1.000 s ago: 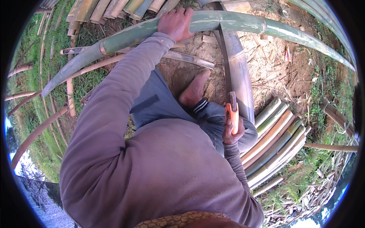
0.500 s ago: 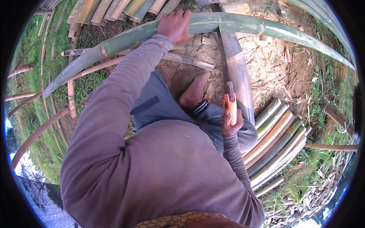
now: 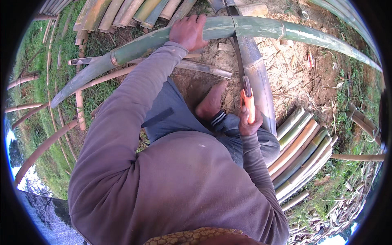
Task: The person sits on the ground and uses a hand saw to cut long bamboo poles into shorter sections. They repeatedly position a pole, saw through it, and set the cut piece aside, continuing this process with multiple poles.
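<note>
A long green bamboo pole (image 3: 261, 27) stretches across the far side of the view. My left hand (image 3: 189, 32) is wrapped over the pole, left of the cut. In my right hand (image 3: 250, 121) is the orange handle of a handsaw (image 3: 241, 61). Its dark blade runs away from me and sits in a cut across the pole. Beneath the pole, at the cut, lies a thick greyish bamboo length (image 3: 257, 69) that points toward my right knee. How deep the blade has gone is hard to see.
Cut bamboo pieces (image 3: 300, 151) lie stacked by my right knee, with another row (image 3: 134, 12) at the far left. A split bamboo strip (image 3: 204, 67) lies near my bare foot (image 3: 211, 102). Bamboo scraps (image 3: 339, 208) cover the ground at the lower right.
The saw has slid slightly away from me along its stroke, my right hand moving with it. My left hand keeps its hold on the pole. The whole view has shifted a little.
</note>
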Demonstrator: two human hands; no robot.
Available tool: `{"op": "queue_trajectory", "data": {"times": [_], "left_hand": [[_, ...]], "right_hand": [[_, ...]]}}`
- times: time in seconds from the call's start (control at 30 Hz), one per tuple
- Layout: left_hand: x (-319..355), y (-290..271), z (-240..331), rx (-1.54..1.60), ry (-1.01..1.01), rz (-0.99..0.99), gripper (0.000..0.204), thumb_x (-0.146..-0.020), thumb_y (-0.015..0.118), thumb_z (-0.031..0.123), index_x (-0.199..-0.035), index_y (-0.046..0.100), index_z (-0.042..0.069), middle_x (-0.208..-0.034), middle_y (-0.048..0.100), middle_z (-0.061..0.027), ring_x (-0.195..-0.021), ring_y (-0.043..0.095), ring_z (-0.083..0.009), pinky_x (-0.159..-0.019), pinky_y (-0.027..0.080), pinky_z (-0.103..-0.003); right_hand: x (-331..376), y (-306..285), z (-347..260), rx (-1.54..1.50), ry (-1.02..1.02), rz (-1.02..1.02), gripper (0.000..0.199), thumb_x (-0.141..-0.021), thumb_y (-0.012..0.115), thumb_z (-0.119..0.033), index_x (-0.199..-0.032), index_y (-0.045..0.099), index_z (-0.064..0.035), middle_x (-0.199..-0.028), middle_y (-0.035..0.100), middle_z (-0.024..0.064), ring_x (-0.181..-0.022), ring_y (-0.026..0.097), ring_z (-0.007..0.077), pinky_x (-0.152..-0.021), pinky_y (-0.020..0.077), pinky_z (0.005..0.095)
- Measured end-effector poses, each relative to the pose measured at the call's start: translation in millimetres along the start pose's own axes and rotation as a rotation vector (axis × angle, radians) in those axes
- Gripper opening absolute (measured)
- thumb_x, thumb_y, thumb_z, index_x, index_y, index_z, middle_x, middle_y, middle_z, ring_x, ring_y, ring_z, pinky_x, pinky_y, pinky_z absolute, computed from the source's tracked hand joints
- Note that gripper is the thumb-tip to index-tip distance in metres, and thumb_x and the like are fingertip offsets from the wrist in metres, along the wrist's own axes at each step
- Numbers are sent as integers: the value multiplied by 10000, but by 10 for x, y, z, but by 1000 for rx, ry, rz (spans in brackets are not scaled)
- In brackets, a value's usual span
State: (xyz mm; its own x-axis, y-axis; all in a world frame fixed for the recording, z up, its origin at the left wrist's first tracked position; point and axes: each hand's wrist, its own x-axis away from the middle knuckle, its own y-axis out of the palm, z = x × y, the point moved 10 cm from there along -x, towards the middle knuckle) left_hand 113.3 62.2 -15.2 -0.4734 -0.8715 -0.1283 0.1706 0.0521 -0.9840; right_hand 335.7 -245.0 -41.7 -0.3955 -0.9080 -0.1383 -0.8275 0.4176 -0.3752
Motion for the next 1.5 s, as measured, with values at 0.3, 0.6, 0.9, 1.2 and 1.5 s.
{"op": "queue_trajectory", "data": {"times": [0.3, 0.6, 0.9, 1.2, 1.5], "left_hand": [[-40, -22, 128, 57, 24, 21, 659, -714, 920, 392, -1213, 622, 80, -1142, 710, -152, -1051, 710, -397, -911, 565, -504], [-114, -1, 62, 94, -12, -97, 736, -661, 949, 391, -1222, 580, 88, -1165, 711, -169, -1062, 722, -414, -944, 564, -514], [-264, 14, -28, 159, 34, -433, 1052, -602, 1013, 491, -1382, 463, 48, -1252, 690, -235, -1148, 704, -452, -972, 576, -527], [104, -8, 187, 109, 96, -51, 882, -630, 985, 372, -1333, 548, 65, -1138, 713, -221, -1042, 715, -451, -893, 574, -549], [-120, -74, 6, 235, 51, -242, 877, -635, 985, 383, -1330, 551, 71, -1093, 748, -203, -1010, 738, -446, -884, 585, -544]], "right_hand": [[-951, 574, 8, -50, 104, 6, 235, -1012, 780, -200, -968, 688, 12, -763, 681, 120, -661, 647, 168, -618, 522, 366], [-1211, 599, -213, -100, -8, 83, 239, -1001, 790, -211, -1091, 742, 5, -799, 716, 137, -682, 686, 207, -650, 549, 379], [-1072, 679, -80, -69, 11, 34, 326, -977, 778, -319, -1175, 719, -67, -893, 730, 192, -777, 745, 385, -710, 574, 460], [-776, 700, 319, -57, 57, -37, 512, -996, 772, -356, -1380, 657, -37, -1122, 723, 231, -1021, 732, 415, -892, 576, 475], [-998, 710, -15, 9, 81, -29, 406, -988, 769, -375, -1224, 678, -58, -987, 727, 219, -899, 720, 447, -785, 566, 499]]}}
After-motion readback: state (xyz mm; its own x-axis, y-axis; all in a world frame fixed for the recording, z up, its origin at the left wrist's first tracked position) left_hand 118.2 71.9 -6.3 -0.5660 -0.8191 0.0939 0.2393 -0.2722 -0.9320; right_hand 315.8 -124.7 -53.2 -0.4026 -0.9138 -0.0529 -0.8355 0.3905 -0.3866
